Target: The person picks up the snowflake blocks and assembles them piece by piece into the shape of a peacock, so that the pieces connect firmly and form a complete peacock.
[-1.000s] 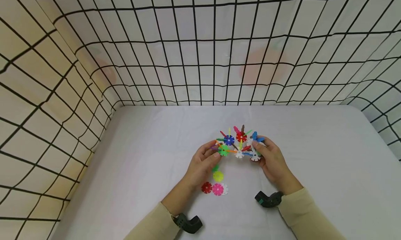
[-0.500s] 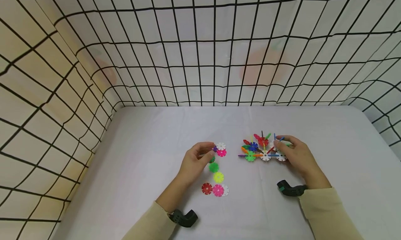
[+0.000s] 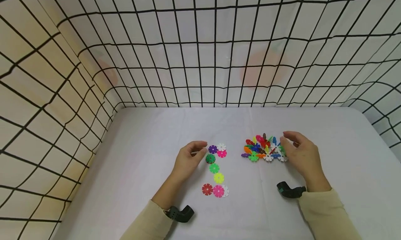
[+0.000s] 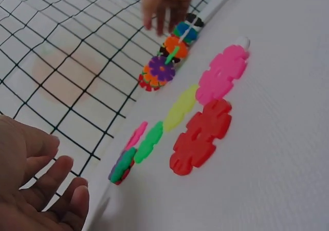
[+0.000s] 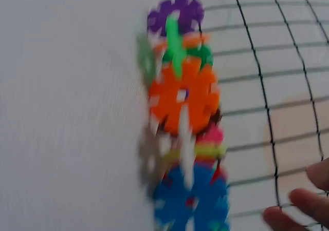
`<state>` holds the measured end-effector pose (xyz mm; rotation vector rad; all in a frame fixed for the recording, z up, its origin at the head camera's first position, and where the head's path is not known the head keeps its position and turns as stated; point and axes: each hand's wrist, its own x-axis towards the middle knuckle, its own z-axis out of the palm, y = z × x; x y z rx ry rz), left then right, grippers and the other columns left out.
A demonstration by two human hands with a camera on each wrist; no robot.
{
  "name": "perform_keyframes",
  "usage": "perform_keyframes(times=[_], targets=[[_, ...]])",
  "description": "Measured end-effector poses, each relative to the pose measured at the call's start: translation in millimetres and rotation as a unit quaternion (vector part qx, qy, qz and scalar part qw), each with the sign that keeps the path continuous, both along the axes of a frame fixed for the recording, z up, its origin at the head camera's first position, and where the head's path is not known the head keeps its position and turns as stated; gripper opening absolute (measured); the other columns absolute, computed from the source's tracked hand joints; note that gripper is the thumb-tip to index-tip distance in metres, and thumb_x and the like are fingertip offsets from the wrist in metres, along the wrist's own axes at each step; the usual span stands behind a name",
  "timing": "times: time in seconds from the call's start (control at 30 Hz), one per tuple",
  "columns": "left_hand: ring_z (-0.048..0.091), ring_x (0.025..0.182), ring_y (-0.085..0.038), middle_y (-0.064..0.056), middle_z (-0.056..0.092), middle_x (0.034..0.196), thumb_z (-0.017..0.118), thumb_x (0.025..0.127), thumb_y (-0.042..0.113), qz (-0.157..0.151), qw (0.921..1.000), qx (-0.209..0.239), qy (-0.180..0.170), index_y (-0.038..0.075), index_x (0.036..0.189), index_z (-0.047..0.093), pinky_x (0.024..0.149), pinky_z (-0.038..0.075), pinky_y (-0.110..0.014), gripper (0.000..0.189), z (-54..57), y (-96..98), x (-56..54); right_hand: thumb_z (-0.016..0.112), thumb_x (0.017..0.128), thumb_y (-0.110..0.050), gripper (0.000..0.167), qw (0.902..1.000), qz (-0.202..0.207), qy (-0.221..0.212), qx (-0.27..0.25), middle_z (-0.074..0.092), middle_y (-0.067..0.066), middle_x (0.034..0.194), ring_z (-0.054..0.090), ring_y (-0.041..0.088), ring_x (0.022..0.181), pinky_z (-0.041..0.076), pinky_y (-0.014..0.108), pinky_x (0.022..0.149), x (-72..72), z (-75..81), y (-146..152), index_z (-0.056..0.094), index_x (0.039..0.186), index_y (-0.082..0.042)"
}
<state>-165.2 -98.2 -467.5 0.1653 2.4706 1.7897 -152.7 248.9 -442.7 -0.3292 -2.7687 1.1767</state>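
A cluster of interlocked, notched snowflake discs in many colours lies on the white cloth. At its right end is my right hand, fingers loosely bent and holding nothing; the right wrist view shows its fingertips apart from the cluster's blue disc. My left hand hovers left of a purple disc, its fingers relaxed with nothing between them. Loose discs trail toward the front: dark green, light green, yellow, red and pink.
A white disc and another pink disc overlap beside the purple one. One more white disc lies partly under the front pink disc. Black wire mesh rises behind and at the sides of the white-covered table.
Both hands held the cluster at first; the left let go, and the right carried it rightward, set it down and released it. The left hand has drawn back slightly left from the purple disc.
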Motion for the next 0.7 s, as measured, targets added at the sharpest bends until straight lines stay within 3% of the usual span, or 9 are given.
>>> perform_keyframes(times=[0.13, 0.23, 0.33, 0.43, 0.57, 0.7], targets=[[0.065, 0.103, -0.018, -0.003, 0.072, 0.119, 0.065, 0.1, 0.019, -0.024, 0.9982, -0.054, 0.011, 0.012, 0.125, 0.07, 0.083, 0.056, -0.027, 0.026, -3.3, -0.3, 1.5, 0.062, 0.102, -0.028, 0.032, 0.9917, 0.073, 0.106, -0.002, 0.069, 0.017, 0.129, 0.064, 0.035, 0.116, 0.056, 0.032, 0.098, 7.1, 5.2, -26, 0.068, 0.125, -0.007], [0.062, 0.1, -0.017, -0.003, 0.072, 0.119, 0.066, 0.099, 0.017, -0.056, 0.9918, -0.108, 0.04, 0.011, 0.125, 0.071, 0.083, 0.056, -0.027, 0.028, -7.7, 0.4, 1.7, 0.07, 0.097, -0.016, 0.021, 0.9812, 0.156, 0.113, -0.012, 0.074, 0.007, 0.111, 0.067, 0.018, 0.096, 0.053, 0.012, 0.081, 14.0, 3.3, -56, 0.071, 0.116, -0.008], [0.059, 0.102, -0.017, -0.004, 0.073, 0.12, 0.07, 0.097, 0.018, -0.077, 0.9795, -0.168, 0.081, 0.011, 0.124, 0.072, 0.088, 0.051, -0.03, 0.029, -11.7, 2.3, 1.0, 0.076, 0.093, -0.018, 0.021, 0.9743, 0.221, 0.033, -0.027, 0.073, -0.002, 0.104, 0.064, 0.01, 0.088, 0.055, 0.018, 0.078, 22.7, -1.5, -92, 0.073, 0.113, -0.013], [0.056, 0.102, -0.019, -0.007, 0.072, 0.12, 0.072, 0.096, 0.019, -0.081, 0.9684, -0.211, 0.105, 0.011, 0.124, 0.073, 0.083, 0.048, -0.03, 0.029, -13.4, 5.5, 1.6, 0.08, 0.089, -0.028, 0.024, 0.9681, 0.246, -0.045, -0.01, 0.07, -0.008, 0.097, 0.06, 0.008, 0.082, 0.053, 0.022, 0.073, 31.5, -10.0, -122, 0.074, 0.111, -0.018], [0.055, 0.106, -0.022, -0.007, 0.07, 0.12, 0.074, 0.094, 0.018, -0.074, 0.9673, -0.222, 0.097, 0.012, 0.125, 0.072, 0.082, 0.049, -0.029, 0.031, -13.5, 9.0, 3.4, 0.087, 0.081, -0.035, 0.03, 0.9696, 0.233, -0.055, 0.05, 0.06, -0.011, 0.085, 0.051, 0.007, 0.073, 0.045, 0.022, 0.064, 40.8, -21.1, -142, 0.072, 0.103, -0.021], [0.055, 0.103, -0.019, -0.006, 0.068, 0.113, 0.076, 0.092, 0.016, -0.067, 0.9717, -0.207, 0.093, 0.012, 0.124, 0.072, 0.081, 0.05, -0.027, 0.033, -12.9, 8.8, 4.0, 0.089, 0.078, -0.035, 0.03, 0.9706, 0.218, -0.044, 0.091, 0.057, -0.01, 0.085, 0.05, 0.006, 0.074, 0.045, 0.023, 0.065, 45.0, -27.2, -150, 0.071, 0.097, -0.022]])
